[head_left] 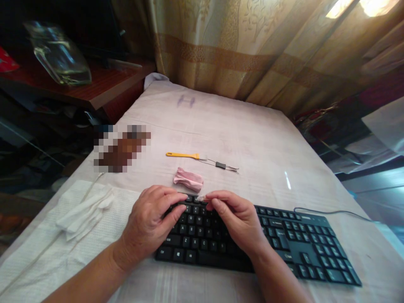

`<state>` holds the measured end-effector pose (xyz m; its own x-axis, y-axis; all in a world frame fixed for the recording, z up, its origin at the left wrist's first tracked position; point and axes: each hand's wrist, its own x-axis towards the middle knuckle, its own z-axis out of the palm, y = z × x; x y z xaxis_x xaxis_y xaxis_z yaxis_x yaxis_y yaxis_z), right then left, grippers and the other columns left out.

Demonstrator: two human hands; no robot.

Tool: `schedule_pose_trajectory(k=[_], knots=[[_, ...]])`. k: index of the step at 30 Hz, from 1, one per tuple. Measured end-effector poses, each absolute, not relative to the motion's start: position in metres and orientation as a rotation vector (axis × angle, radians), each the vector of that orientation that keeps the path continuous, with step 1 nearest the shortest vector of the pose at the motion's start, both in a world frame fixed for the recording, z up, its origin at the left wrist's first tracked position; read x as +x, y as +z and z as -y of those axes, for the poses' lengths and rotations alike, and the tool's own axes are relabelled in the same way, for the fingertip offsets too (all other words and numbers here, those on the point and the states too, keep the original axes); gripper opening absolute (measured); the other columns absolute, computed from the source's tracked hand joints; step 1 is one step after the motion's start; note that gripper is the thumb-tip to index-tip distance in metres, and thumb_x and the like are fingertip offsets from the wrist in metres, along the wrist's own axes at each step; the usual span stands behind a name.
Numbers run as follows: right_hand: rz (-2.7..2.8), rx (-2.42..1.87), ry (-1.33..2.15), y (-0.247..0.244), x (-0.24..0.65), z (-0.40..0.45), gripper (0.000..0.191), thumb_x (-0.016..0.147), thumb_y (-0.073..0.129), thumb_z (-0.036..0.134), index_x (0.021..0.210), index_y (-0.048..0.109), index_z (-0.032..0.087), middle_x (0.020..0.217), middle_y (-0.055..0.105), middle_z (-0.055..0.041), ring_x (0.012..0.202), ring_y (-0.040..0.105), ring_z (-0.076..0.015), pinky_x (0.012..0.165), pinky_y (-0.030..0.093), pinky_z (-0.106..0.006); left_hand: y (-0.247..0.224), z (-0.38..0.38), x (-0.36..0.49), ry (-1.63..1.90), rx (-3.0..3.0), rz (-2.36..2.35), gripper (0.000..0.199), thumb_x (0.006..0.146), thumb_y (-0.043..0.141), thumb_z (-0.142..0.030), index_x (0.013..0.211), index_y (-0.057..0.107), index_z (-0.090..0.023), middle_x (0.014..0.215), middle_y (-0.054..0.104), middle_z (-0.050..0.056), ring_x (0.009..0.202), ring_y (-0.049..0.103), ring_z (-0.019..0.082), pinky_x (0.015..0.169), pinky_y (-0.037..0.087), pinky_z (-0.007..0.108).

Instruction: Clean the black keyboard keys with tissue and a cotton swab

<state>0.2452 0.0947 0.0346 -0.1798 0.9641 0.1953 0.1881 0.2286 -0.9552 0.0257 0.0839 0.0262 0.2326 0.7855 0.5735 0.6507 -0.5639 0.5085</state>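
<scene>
A black keyboard (214, 257) lies in front of me on the pale cloth. My left hand (154, 219) rests at its upper left corner, thumb and forefinger apart with the fingertips by the top row of keys. Between the thumb and fingers of my right hand (236, 216) is a thin stick with a fluffy white tip (201, 198), like a cotton swab. That tip is over the top row of keys, just right of my left fingertips. My right hand hides part of the middle keys.
Beyond the keyboard lie a folded pink cloth (188, 179), a yellow-handled brush (182, 155) and a wire tool with a dark sleeve (221, 165). White tissue (85, 210) is at left. A glass jar (59, 59) stands on a wooden table (107, 90). The keyboard's cable (334, 211) runs right.
</scene>
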Motion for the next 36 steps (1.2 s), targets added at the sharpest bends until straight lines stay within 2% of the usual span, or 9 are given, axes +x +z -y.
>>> schedule_pose_trajectory(k=[6,11,16,22,27,33,36], knots=[[1.509,-1.042,1.229,0.042,0.236,-0.086,0.014,0.09,0.064,0.024,0.093,0.077,0.024,0.088,0.077,-0.0024,0.071,0.07,-0.0132,0.066,0.057,-0.023,0.026,-0.076,0.034,1.255,2.229,-1.338,0.014,0.088,0.068,-0.027,0.101,0.069,-0.024,0.088,0.072,0.0,0.086,0.066,0.016,0.08,0.052,0.03],[1.584,-0.975,1.178,0.041,0.23,-0.084,0.014,0.092,0.063,0.025,0.093,0.078,0.024,0.09,0.077,-0.0043,0.081,0.071,-0.0163,0.075,0.059,-0.028,0.026,-0.076,0.034,1.254,2.175,-1.308,0.004,0.09,0.066,-0.024,0.092,0.069,-0.023,0.083,0.072,0.0,0.08,0.066,0.014,0.077,0.052,0.028],[1.661,-0.949,1.07,0.039,0.23,-0.084,0.017,0.092,0.062,0.019,0.095,0.077,0.025,0.094,0.077,-0.0052,0.091,0.072,-0.0183,0.082,0.059,-0.031,0.027,-0.077,0.034,1.261,2.142,-1.278,0.005,0.091,0.064,-0.024,0.09,0.069,-0.023,0.08,0.071,0.0,0.077,0.066,0.014,0.074,0.053,0.028],[1.738,-0.907,0.927,0.036,0.229,-0.082,0.023,0.09,0.062,0.013,0.103,0.077,0.025,0.091,0.076,-0.0045,0.08,0.071,-0.0152,0.074,0.06,-0.028,0.026,-0.074,0.034,1.226,2.077,-1.263,0.005,0.089,0.066,-0.024,0.092,0.07,-0.024,0.082,0.072,0.0,0.079,0.067,0.014,0.075,0.053,0.028],[1.793,-0.898,0.852,0.036,0.229,-0.081,0.027,0.089,0.062,0.01,0.107,0.075,0.025,0.089,0.074,-0.0037,0.081,0.07,-0.014,0.072,0.058,-0.024,0.027,-0.072,0.034,1.226,2.124,-1.251,0.004,0.09,0.065,-0.021,0.089,0.068,-0.022,0.082,0.07,0.0,0.079,0.065,0.014,0.075,0.051,0.028],[1.997,-0.834,0.773,0.041,0.234,-0.083,0.029,0.092,0.059,0.012,0.114,0.072,0.025,0.093,0.071,-0.0051,0.077,0.069,-0.0124,0.068,0.058,-0.022,0.03,-0.072,0.036,1.151,2.185,-1.196,0.01,0.093,0.058,-0.021,0.088,0.067,-0.021,0.076,0.068,0.0,0.073,0.062,0.013,0.071,0.049,0.029],[2.062,-0.822,0.744,0.042,0.235,-0.083,0.025,0.094,0.057,0.015,0.111,0.072,0.025,0.093,0.071,-0.0053,0.078,0.069,-0.0127,0.069,0.058,-0.022,0.031,-0.071,0.035,1.101,2.176,-1.205,0.011,0.094,0.057,-0.021,0.088,0.066,-0.022,0.077,0.068,0.001,0.075,0.062,0.014,0.072,0.049,0.03]])
